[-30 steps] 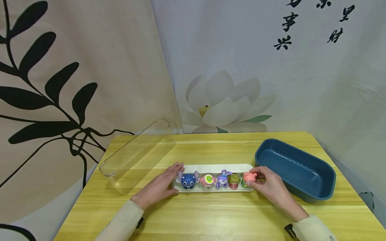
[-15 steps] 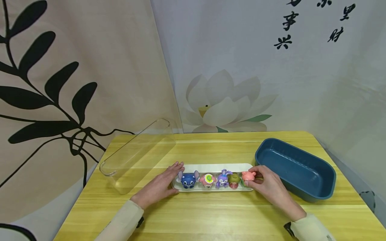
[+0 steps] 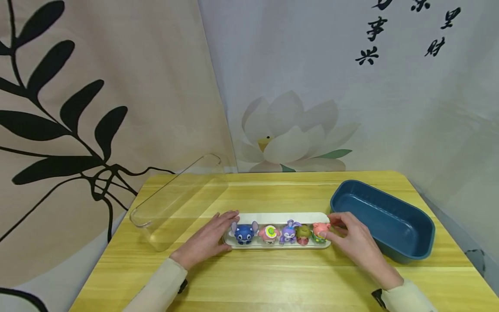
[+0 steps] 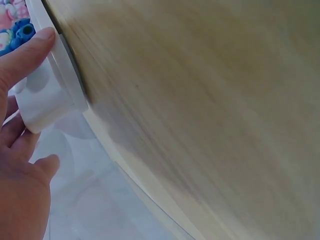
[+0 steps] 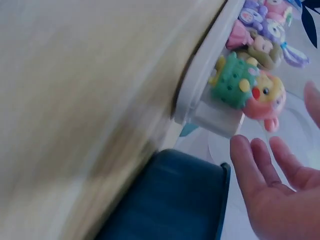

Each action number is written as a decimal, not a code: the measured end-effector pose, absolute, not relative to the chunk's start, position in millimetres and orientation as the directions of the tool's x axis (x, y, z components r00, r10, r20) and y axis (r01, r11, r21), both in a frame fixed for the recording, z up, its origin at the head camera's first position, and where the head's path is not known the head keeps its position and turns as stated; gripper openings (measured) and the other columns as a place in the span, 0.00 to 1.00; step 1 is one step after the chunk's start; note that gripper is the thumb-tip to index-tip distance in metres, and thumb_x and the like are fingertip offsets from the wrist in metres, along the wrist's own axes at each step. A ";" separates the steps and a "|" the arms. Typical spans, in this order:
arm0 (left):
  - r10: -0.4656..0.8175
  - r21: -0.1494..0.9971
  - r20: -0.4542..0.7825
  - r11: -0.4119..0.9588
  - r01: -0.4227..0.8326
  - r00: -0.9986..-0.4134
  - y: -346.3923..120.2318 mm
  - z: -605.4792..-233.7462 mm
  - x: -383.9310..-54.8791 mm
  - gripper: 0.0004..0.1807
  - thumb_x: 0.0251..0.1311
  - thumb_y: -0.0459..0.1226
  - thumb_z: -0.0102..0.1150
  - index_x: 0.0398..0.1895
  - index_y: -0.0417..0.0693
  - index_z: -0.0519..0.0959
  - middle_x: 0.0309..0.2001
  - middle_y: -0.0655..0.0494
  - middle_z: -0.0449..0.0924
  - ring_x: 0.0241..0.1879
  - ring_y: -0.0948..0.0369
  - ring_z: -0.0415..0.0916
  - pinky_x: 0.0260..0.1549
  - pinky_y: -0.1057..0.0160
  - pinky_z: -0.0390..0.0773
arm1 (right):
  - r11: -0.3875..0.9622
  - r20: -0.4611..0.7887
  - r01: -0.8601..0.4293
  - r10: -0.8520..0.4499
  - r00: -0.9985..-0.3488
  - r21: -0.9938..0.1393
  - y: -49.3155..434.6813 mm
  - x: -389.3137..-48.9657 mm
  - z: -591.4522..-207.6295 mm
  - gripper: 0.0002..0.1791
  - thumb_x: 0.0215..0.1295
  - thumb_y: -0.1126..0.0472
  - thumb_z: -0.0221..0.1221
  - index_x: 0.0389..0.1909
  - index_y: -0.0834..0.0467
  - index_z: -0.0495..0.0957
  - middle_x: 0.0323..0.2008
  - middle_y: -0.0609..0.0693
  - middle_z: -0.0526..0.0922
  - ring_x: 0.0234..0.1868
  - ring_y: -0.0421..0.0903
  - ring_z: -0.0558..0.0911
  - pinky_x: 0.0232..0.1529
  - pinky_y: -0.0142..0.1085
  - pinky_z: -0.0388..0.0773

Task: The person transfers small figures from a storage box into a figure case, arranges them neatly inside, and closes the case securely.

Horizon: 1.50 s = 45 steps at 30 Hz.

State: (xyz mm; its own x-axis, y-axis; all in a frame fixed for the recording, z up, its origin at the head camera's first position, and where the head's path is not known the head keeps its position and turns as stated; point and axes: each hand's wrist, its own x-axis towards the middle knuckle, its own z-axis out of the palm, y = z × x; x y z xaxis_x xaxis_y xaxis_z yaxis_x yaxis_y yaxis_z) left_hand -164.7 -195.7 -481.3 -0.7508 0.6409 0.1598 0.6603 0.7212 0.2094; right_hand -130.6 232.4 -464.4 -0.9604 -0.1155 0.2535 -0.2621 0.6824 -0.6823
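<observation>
A long white display tray [image 3: 280, 218] lies at the middle of the table, bearing a row of several small figurines. At its left end my left hand [image 3: 206, 240] holds it, thumb at the front rim and fingers at the far side, beside a blue big-eared figurine [image 3: 244, 233]. Rightmost in the row stands a pink-headed figurine [image 3: 320, 228] in a green outfit. My right hand [image 3: 358, 242] is around the tray's right end. In the right wrist view its extended fingers are apart from this figurine [image 5: 232, 82]. Between stand a pink figurine [image 3: 269, 234], a purple rabbit [image 3: 287, 232] and an olive-topped figurine [image 3: 302, 234].
A deep blue rectangular bin [image 3: 383, 216] stands at the right, just behind my right hand. On the left a clear plastic cover [image 3: 179, 203] rests on the wooden table [image 3: 265, 277]. Printed cloth [image 3: 292, 52] hangs behind the table.
My right hand has let go of the pink-headed figurine, and its fingers have moved slightly right to the tray's end. My left hand stays at the tray's left end.
</observation>
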 end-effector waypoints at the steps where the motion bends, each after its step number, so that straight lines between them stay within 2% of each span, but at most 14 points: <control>1: 0.640 0.204 0.159 0.724 0.659 -0.752 -196.1 -481.1 -164.7 0.49 0.52 0.43 0.80 0.77 0.42 0.66 0.80 0.51 0.58 0.78 0.52 0.56 0.78 0.46 0.54 | 0.691 0.262 -0.263 -0.109 -0.959 -0.674 233.3 -130.0 -462.8 0.28 0.64 0.51 0.73 0.58 0.63 0.79 0.50 0.54 0.81 0.52 0.53 0.83 0.52 0.48 0.87; 7: 0.645 0.199 0.171 0.718 0.667 -0.745 -199.9 -479.7 -162.3 0.52 0.52 0.44 0.80 0.78 0.42 0.62 0.80 0.50 0.58 0.79 0.50 0.54 0.78 0.46 0.53 | 0.707 0.319 -0.280 -0.082 -0.944 -0.649 237.6 -125.0 -452.1 0.24 0.72 0.49 0.66 0.59 0.61 0.79 0.53 0.54 0.81 0.55 0.54 0.82 0.53 0.52 0.85; 15: 0.634 0.199 0.229 0.712 0.673 -0.739 -211.7 -477.5 -152.0 0.53 0.55 0.44 0.78 0.80 0.41 0.58 0.81 0.46 0.55 0.80 0.49 0.50 0.78 0.44 0.55 | 0.718 0.367 -0.306 -0.076 -0.927 -0.625 238.1 -124.6 -444.5 0.24 0.73 0.50 0.65 0.62 0.59 0.78 0.58 0.55 0.80 0.58 0.57 0.80 0.54 0.59 0.81; 20: 0.596 0.166 0.334 0.726 0.668 -0.730 -218.1 -476.2 -143.5 0.47 0.57 0.42 0.77 0.77 0.40 0.64 0.78 0.43 0.62 0.78 0.47 0.57 0.75 0.43 0.61 | 0.704 0.371 -0.314 -0.076 -0.926 -0.637 235.3 -124.8 -442.5 0.27 0.73 0.51 0.65 0.66 0.60 0.75 0.65 0.58 0.76 0.65 0.62 0.75 0.58 0.65 0.74; 27: 0.455 0.160 0.538 0.771 0.616 -0.709 -225.4 -466.2 -129.4 0.34 0.62 0.44 0.69 0.69 0.42 0.73 0.67 0.44 0.75 0.66 0.46 0.72 0.65 0.42 0.76 | 0.668 0.374 -0.344 -0.104 -0.921 -0.660 225.3 -124.3 -436.0 0.29 0.74 0.50 0.63 0.70 0.57 0.73 0.72 0.56 0.71 0.73 0.66 0.66 0.61 0.73 0.67; 28: 0.432 0.161 0.578 0.772 0.615 -0.692 -227.0 -464.6 -128.0 0.32 0.63 0.45 0.67 0.68 0.41 0.74 0.66 0.44 0.75 0.65 0.46 0.73 0.63 0.43 0.77 | 0.664 0.373 -0.347 -0.109 -0.921 -0.662 223.6 -124.5 -435.5 0.29 0.74 0.49 0.63 0.71 0.56 0.73 0.73 0.56 0.70 0.73 0.66 0.65 0.61 0.73 0.67; 30: 0.374 0.179 0.650 0.770 0.612 -0.662 -230.8 -461.3 -125.8 0.30 0.69 0.50 0.61 0.67 0.39 0.75 0.64 0.44 0.76 0.63 0.46 0.74 0.67 0.54 0.75 | 0.657 0.377 -0.359 -0.120 -0.918 -0.663 220.7 -125.0 -435.1 0.29 0.74 0.50 0.63 0.72 0.55 0.72 0.74 0.54 0.70 0.74 0.65 0.65 0.61 0.73 0.67; 33: 0.289 0.191 0.759 0.758 0.624 -0.583 -238.6 -456.3 -125.8 0.32 0.75 0.55 0.53 0.64 0.35 0.75 0.62 0.41 0.76 0.60 0.44 0.74 0.72 0.66 0.66 | 0.641 0.385 -0.376 -0.134 -0.913 -0.669 215.4 -126.1 -434.5 0.30 0.73 0.50 0.63 0.73 0.53 0.72 0.75 0.52 0.69 0.75 0.64 0.65 0.62 0.72 0.68; 35: 0.228 0.206 0.805 0.758 0.619 -0.548 -244.9 -452.2 -126.7 0.34 0.76 0.56 0.52 0.63 0.33 0.75 0.62 0.37 0.75 0.60 0.41 0.73 0.73 0.73 0.59 | 0.624 0.394 -0.391 -0.143 -0.908 -0.677 210.7 -126.7 -434.0 0.30 0.73 0.51 0.63 0.74 0.51 0.71 0.75 0.51 0.69 0.75 0.63 0.65 0.63 0.72 0.67; 36: 0.198 0.213 0.821 0.764 0.609 -0.535 -248.6 -450.6 -127.1 0.35 0.75 0.57 0.53 0.63 0.32 0.75 0.62 0.35 0.74 0.60 0.40 0.72 0.73 0.73 0.60 | 0.614 0.396 -0.398 -0.148 -0.906 -0.681 207.8 -127.3 -433.6 0.31 0.73 0.51 0.63 0.74 0.50 0.71 0.76 0.50 0.68 0.75 0.63 0.65 0.63 0.72 0.67; 38: 0.139 0.220 0.854 0.777 0.589 -0.502 -257.2 -448.9 -128.2 0.37 0.73 0.58 0.55 0.63 0.31 0.74 0.63 0.32 0.72 0.61 0.38 0.71 0.73 0.72 0.61 | 0.595 0.398 -0.413 -0.165 -0.902 -0.690 201.1 -128.9 -432.6 0.32 0.73 0.51 0.63 0.75 0.49 0.70 0.76 0.49 0.67 0.76 0.62 0.64 0.64 0.72 0.66; 40: 0.074 0.256 0.861 0.792 0.554 -0.504 -266.0 -447.6 -127.4 0.40 0.71 0.60 0.57 0.64 0.30 0.73 0.66 0.31 0.69 0.64 0.37 0.68 0.73 0.70 0.61 | 0.573 0.399 -0.430 -0.188 -0.897 -0.697 193.3 -130.9 -430.7 0.32 0.74 0.51 0.63 0.76 0.49 0.68 0.77 0.49 0.66 0.75 0.62 0.65 0.63 0.71 0.71; 42: 0.015 0.299 0.855 0.803 0.516 -0.519 -274.2 -447.1 -126.0 0.42 0.69 0.61 0.58 0.66 0.30 0.71 0.69 0.30 0.65 0.70 0.36 0.63 0.76 0.61 0.60 | 0.558 0.394 -0.440 -0.209 -0.895 -0.703 186.0 -133.1 -428.9 0.33 0.74 0.50 0.62 0.77 0.49 0.67 0.78 0.49 0.65 0.75 0.62 0.65 0.62 0.68 0.75; 45: -0.073 0.382 0.822 0.807 0.451 -0.565 -284.2 -447.0 -122.7 0.44 0.66 0.58 0.64 0.69 0.30 0.68 0.73 0.31 0.58 0.76 0.35 0.52 0.76 0.41 0.59 | 0.559 0.402 -0.458 -0.230 -0.887 -0.691 176.5 -135.3 -425.6 0.34 0.73 0.50 0.63 0.77 0.51 0.67 0.78 0.49 0.65 0.75 0.60 0.67 0.61 0.65 0.77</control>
State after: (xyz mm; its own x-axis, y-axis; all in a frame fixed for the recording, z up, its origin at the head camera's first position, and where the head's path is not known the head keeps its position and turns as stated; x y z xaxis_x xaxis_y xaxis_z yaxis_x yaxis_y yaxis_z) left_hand -122.7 -284.2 -447.0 -0.5647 -0.0734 0.8220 0.4510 0.8067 0.3818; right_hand -135.3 176.5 -425.6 -0.8865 -0.2295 0.4017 -0.4579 0.5593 -0.6910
